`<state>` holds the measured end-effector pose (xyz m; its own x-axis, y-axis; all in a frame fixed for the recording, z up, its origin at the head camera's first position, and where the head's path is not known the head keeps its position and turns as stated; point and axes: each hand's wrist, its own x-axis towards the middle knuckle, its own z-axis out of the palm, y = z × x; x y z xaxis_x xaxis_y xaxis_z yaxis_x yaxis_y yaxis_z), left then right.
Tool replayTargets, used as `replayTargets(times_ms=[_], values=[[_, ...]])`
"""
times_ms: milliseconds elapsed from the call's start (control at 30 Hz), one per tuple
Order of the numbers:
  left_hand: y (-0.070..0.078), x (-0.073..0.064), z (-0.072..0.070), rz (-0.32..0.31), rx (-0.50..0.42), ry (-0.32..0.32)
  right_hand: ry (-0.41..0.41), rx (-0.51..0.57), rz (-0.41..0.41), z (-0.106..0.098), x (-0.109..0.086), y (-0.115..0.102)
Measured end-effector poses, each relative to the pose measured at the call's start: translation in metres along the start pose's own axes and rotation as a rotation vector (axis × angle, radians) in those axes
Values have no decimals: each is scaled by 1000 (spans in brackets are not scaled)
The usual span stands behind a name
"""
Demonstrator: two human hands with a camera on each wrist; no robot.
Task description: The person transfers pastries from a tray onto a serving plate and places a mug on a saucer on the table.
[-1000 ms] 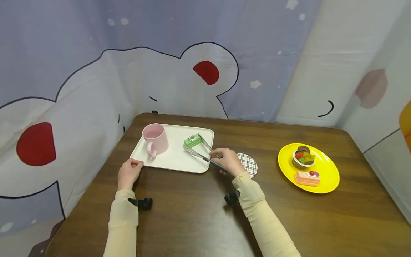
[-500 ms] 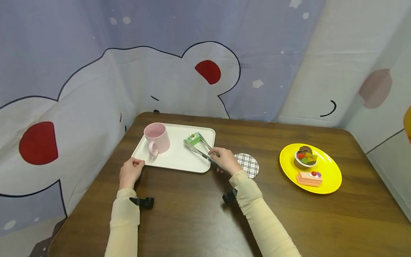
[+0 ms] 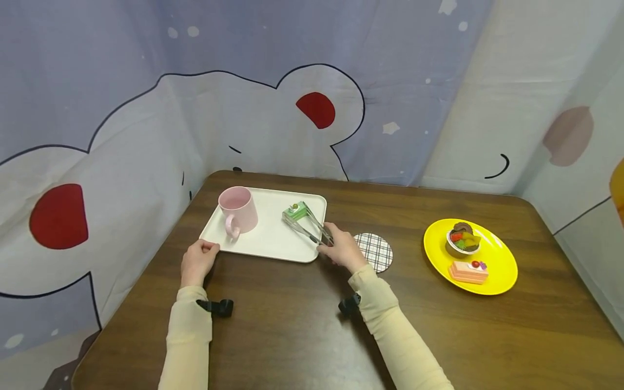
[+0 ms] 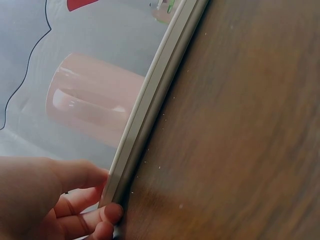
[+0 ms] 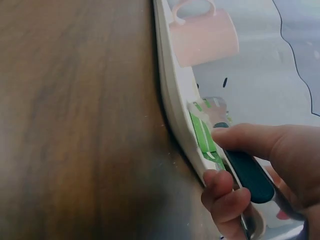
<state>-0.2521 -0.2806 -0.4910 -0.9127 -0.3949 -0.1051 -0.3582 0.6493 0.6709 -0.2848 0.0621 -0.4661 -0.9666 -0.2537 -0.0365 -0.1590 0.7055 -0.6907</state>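
Note:
My left hand (image 3: 199,264) pinches the near left corner of a white tray (image 3: 263,246), thumb on top and fingertips at the rim in the left wrist view. On the tray's left part stands a pink mug (image 3: 239,208), its handle towards me. My right hand (image 3: 343,248) grips metal tongs (image 3: 304,232) with dark handles (image 5: 248,176) over the tray's near right corner. The tongs' two tips lie on either side of a green toy cake slice (image 3: 294,210) on the tray, which the tongs partly cover in the right wrist view.
A round checked coaster (image 3: 376,252) lies just right of my right hand, partly behind it. Further right, a yellow plate (image 3: 499,271) holds a cupcake with fruit (image 3: 462,240) and a pink cake slice (image 3: 469,272). A printed curtain (image 3: 253,124) hangs behind the wooden table (image 3: 278,314).
The tongs' near arm has drawn in against the green cake slice, and my right hand has turned slightly with them. My left hand keeps its hold on the tray corner.

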Motion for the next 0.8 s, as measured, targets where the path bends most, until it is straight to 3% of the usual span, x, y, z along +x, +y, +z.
replayTargets(times_ms=[333,800], values=[[0,2,1,3,5,4,108,19,-22,-4,-13,5],[0,1,1,-6,15,-3,171,14,-76,-29,-39,7]])
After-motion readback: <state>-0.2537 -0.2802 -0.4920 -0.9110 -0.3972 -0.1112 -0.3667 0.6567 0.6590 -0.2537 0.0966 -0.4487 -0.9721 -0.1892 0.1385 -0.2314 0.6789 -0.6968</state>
